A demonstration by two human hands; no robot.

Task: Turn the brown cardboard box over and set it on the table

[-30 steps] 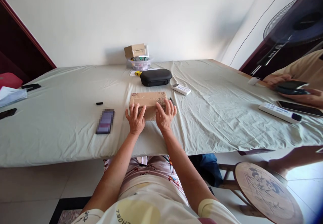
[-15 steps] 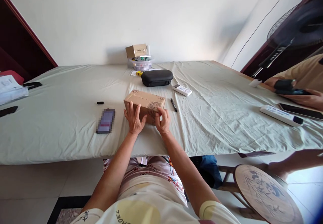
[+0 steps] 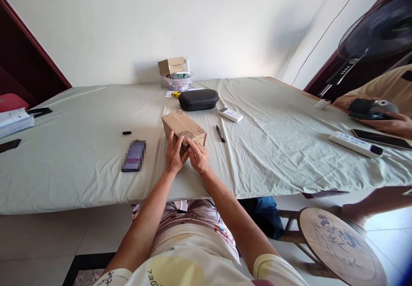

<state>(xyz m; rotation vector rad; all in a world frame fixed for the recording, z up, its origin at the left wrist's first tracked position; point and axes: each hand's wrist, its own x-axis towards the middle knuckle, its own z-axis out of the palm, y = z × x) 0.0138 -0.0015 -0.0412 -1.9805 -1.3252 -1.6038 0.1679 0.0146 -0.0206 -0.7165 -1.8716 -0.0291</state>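
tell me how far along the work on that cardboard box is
Done: the cardboard box lies on the table, its top looking closed and bearing drawn marks, a short end facing the person. In hand: the left hand and right hand both grip that near end, hiding it. Left: no flap looks opened, and the black pen lies untouched beside the box.

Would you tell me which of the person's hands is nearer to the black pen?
Right. The right hand lies left of the pen, on the box; the left hand sits farther left.
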